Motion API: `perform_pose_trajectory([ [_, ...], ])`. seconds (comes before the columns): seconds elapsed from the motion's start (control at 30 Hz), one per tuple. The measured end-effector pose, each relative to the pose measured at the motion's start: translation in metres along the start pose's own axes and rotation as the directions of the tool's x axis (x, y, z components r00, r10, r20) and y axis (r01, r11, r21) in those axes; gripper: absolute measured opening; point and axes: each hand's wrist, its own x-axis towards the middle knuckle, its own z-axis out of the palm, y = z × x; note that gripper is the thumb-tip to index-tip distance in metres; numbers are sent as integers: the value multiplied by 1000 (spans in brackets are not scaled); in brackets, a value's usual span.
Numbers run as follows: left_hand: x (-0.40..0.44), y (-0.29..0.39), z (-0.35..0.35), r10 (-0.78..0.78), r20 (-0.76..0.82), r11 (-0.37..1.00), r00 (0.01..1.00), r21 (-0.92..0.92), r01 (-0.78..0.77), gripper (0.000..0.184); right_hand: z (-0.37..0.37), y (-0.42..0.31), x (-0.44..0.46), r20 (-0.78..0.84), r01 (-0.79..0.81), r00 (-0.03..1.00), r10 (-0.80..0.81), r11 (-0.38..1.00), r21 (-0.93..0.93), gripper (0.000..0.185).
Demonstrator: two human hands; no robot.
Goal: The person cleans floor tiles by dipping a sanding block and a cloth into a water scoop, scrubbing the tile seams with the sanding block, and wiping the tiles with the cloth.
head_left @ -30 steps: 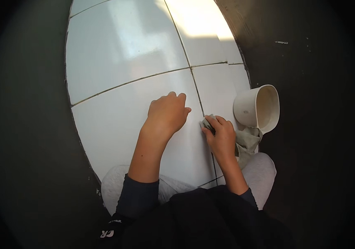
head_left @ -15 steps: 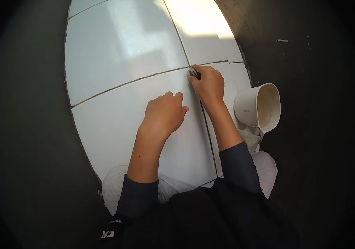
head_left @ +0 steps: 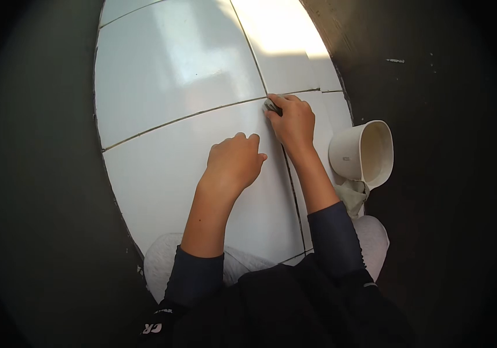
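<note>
My right hand (head_left: 293,120) is closed on a small pale and dark object (head_left: 270,106), pinched between thumb and fingers at the crossing of the tile joints. What kind of thing it is I cannot make out. Beneath it, a dark joint line (head_left: 290,177) runs between the white tiles (head_left: 161,191) toward my body. To the left, my left hand (head_left: 235,158) is curled into a loose fist over the large near tile, its thumb sticking out to the right. Nothing shows in that fist, though its palm side is hidden.
A white dipper (head_left: 345,155) lies tipped at the right edge of the tiles, its opening facing right. A greyish cloth (head_left: 351,196) is bunched beside its handle. Dark floor (head_left: 434,203) borders the tiles on both sides. Sunlight falls on the far right tile (head_left: 277,26).
Hands, dipper and tiles all sit slightly lower in view, a small camera shift. My right hand keeps its grip near the joint crossing; my left fist stays curled.
</note>
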Motion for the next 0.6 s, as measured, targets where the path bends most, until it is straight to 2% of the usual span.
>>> perform_pose_trajectory([
  [0.13, 3, -4, 3, -4, -8, 1000, 1000, 5, 4, 31, 0, -2, 15, 9, 9, 1000, -9, 1000, 27, 32],
  [0.2, 3, -5, 3, 15, -25, 1000, 1000, 5, -15, 31, -11, 2, -6, 87, -71, 994, 66, 995, 64, 33],
  [0.3, 1, -4, 2, 13, -24, 1000, 1000, 0, -13, 31, -23, 1, -49, 73, -71, 995, 72, 997, -11, 35],
  [0.4, 0, -5, 3, 21, -39, 1000, 999, 1, -21, 31, -18, 5, -55, 32, -65, 997, 65, 998, 14, 35],
  [0.53, -1, -5, 0, 29, -36, 1000, 999, -3, -29, 31, 0, 1, -8, -36, -6, 999, 6, 1000, 1, 35],
  [0.6, -1, -6, -1, 18, -34, 1000, 999, -10, -19, 31, 5, -3, 19, -15, 27, 1000, -26, 997, 78, 35],
])
